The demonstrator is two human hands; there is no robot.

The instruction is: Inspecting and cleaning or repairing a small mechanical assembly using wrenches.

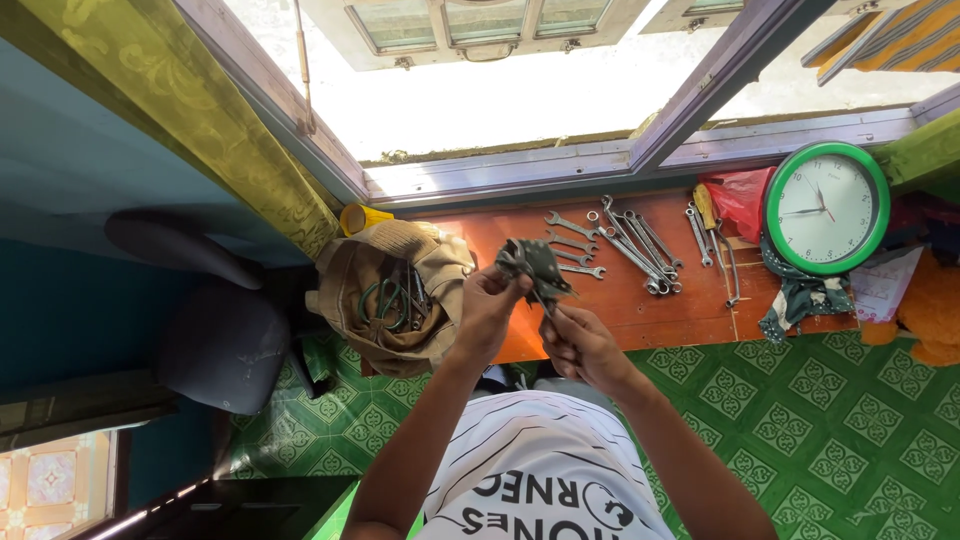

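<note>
A tan bag (390, 295) sits at the wooden bench's (680, 305) left end; the left hand (487, 312) and right hand (580, 345) pinch a dark rag (535, 268) (held above the bench), spanners (625, 245) mid-bench, green clock (826, 207) at its right end

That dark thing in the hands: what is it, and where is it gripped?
A dark metal piece, kind unclear. The left hand grips its upper end; the right hand pinches its lower tip.

The tabletop (640, 315) has bare wood along its near edge. A floppy brown bag (392, 295) blocks the left end, wrenches (620, 245) crowd the far edge, a clock (826, 208) fills the right end.
</note>
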